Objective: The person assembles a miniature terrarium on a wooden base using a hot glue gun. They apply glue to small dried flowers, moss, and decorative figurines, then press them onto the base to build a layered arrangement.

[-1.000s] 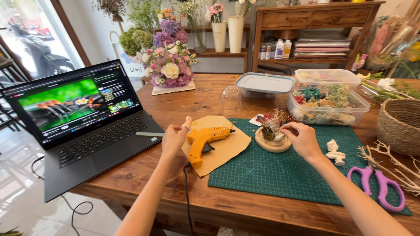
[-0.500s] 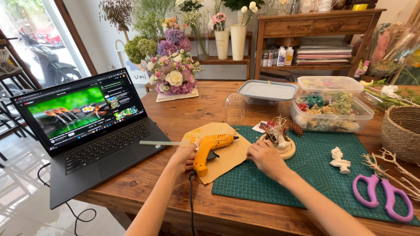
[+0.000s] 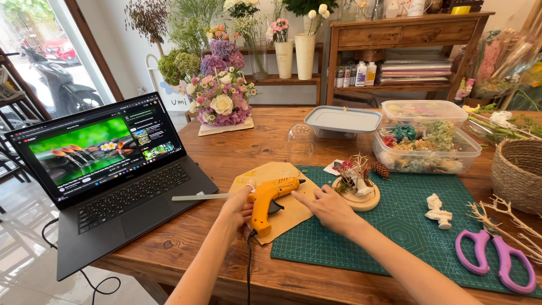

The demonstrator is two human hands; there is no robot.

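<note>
An orange glue gun [image 3: 272, 199] lies on a tan cardboard sheet [image 3: 288, 216], its black cord running off the table's front edge. A pale glue stick [image 3: 199, 197] pokes out of its back to the left. My left hand [image 3: 238, 207] is closed around the gun's handle, thumb on its rear. My right hand [image 3: 328, 209] rests on the green cutting mat [image 3: 395, 240], fingers apart, index finger stretched toward the gun's nozzle. Just right of that hand stands a wooden disc [image 3: 365, 201] carrying a small dried-flower arrangement.
An open laptop [image 3: 107, 169] fills the left of the wooden table. Behind the mat stand a glass dome [image 3: 301, 144], a grey-lidded box [image 3: 341, 121] and clear tubs [image 3: 451, 151] of dried flowers. A white figurine [image 3: 438, 212], purple scissors [image 3: 497, 254], twigs and a wicker basket [image 3: 516, 172] lie right.
My right hand has left the flower disc and moved left toward the glue gun's nozzle. My left hand has settled onto the gun's handle.
</note>
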